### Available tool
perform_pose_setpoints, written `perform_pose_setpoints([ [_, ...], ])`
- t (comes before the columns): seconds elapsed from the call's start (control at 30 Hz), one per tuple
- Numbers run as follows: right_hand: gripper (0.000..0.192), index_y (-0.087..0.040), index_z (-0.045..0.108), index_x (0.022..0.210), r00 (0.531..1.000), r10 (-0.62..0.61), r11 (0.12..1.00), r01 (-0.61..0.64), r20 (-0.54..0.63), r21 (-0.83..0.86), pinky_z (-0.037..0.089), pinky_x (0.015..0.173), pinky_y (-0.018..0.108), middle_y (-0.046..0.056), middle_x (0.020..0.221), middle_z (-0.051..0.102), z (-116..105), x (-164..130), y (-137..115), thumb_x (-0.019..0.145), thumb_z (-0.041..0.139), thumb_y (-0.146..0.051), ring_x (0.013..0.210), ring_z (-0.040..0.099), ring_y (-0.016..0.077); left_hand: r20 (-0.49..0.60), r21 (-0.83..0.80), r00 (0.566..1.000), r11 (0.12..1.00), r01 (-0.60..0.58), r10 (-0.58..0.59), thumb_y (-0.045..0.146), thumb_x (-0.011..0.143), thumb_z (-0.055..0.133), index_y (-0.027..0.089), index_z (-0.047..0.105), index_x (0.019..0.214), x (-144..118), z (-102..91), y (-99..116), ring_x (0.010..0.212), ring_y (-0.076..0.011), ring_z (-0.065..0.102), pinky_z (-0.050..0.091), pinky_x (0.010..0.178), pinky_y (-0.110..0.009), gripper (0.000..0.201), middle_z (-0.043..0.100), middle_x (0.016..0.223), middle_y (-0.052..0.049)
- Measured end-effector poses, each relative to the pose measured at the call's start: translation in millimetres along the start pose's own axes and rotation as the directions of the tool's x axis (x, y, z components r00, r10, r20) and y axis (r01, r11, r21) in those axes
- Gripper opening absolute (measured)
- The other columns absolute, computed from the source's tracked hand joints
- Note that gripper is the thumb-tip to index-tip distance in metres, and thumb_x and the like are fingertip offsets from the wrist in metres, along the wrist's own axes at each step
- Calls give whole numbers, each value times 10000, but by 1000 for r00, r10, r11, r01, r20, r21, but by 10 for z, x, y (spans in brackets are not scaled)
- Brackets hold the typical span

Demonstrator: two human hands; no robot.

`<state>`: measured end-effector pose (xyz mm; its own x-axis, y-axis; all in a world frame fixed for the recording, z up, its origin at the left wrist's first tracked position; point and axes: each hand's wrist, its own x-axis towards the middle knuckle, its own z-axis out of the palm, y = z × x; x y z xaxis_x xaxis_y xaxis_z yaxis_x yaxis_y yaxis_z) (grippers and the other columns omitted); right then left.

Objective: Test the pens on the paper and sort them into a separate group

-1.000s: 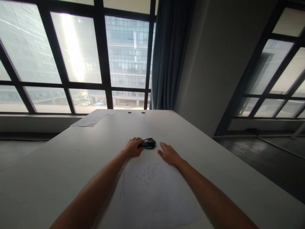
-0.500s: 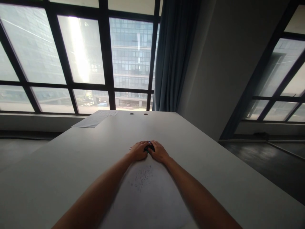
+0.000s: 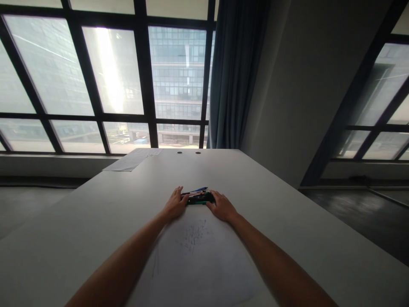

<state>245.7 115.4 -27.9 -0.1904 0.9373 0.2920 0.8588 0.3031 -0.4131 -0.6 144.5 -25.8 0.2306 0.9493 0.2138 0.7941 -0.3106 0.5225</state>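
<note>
A long white table [image 3: 287, 221] ran toward tall dark-framed windows [image 3: 115, 76]. At its middle lay a bundle of pens [image 3: 198, 197], just beyond a scribbled sheet of paper [image 3: 198, 260]. The left hand [image 3: 175, 204] pressed flat against the bundle's left end, the right hand [image 3: 222, 207] against its right end; fingers were extended, gripping nothing. More papers [image 3: 132, 160] lay at the far left edge.
</note>
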Motion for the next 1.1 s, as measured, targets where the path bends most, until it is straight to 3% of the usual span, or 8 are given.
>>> perform_pose_setpoints([
  [0.13, 554, -132, 441, 1399, 1000, -15, 1000, 15, 0, -22, 268, 1146, 457, 164, 1437, 454, 10, -13, -42, 897, 523, -351, 1345, 402, 289, -3, -51, 998, 997, -63, 63, 437, 967, 299, 114, 325, 1437, 153, 113, 167, 1427, -247, 277, 277, 1154, -394, 571, 326, 1528, -154],
  [0.2, 554, -139, 439, 1402, 1000, -21, 1000, 21, -5, -22, 269, 1146, 459, 158, 1441, 452, 10, -29, -41, 895, 525, -346, 1345, 404, 287, 20, -52, 994, 993, -104, 105, 458, 960, 314, 128, 376, 1416, 193, 107, 220, 1373, -239, 373, 318, 1129, -382, 567, 415, 1477, -139],
  [0.33, 542, -124, 454, 1387, 1000, -14, 1000, 14, -9, -24, 286, 1135, 453, 165, 1425, 469, -6, -70, -58, 899, 519, -350, 1330, 422, 287, 72, 77, 965, 963, -257, 252, 571, 840, 531, 222, 506, 1325, 176, 47, 239, 1264, -291, 471, 372, 1069, -452, 598, 563, 1341, -81],
  [0.43, 505, -138, 479, 1367, 1000, -6, 1000, 6, -22, -22, 319, 1113, 428, 148, 1406, 496, -44, -109, -103, 900, 524, -324, 1300, 455, 278, 55, 138, 942, 932, -335, 331, 547, 796, 612, 231, 547, 1279, 117, 22, 232, 1217, -285, 497, 398, 1042, -432, 581, 591, 1296, -76],
  [0.67, 478, -175, 535, 1312, 997, -27, 1000, 27, -66, 7, 386, 1041, 383, 111, 1312, 585, -134, -161, -198, 863, 600, -328, 1184, 548, 258, 2, 73, 894, 892, -447, 448, 442, 839, 579, 194, 563, 1270, -25, -14, 180, 1193, -267, 525, 425, 1036, -394, 498, 608, 1276, -92],
  [0.8, 490, -171, 533, 1316, 996, -16, 999, 20, -83, 50, 406, 1017, 374, 118, 1301, 593, -125, -139, -167, 874, 583, -377, 1175, 556, 261, -8, 91, 915, 912, -401, 403, 477, 831, 572, 190, 523, 1329, -96, -126, 107, 1278, -300, 467, 386, 1077, -442, 576, 515, 1401, -103],
  [0.93, 384, -167, 559, 1275, 989, 15, 994, 2, -149, 111, 406, 1011, 346, 107, 1287, 592, -105, -105, -96, 923, 482, -303, 1170, 553, 226, 3, 126, 955, 947, -296, 297, 499, 859, 515, 198, 505, 1345, -214, -285, 15, 1304, -298, 442, 373, 1084, -453, 572, 493, 1423, -100],
  [1.1, 517, -167, 527, 1283, 980, -71, 997, 74, -185, 4, 403, 988, 372, 111, 1273, 574, -102, -144, -101, 800, 652, -299, 1159, 522, 248, 4, 194, 997, 978, -81, 82, 523, 903, 410, 160, 417, 1403, -478, -384, 134, 1341, -319, 388, 356, 1078, -498, 618, 415, 1474, -136],
])
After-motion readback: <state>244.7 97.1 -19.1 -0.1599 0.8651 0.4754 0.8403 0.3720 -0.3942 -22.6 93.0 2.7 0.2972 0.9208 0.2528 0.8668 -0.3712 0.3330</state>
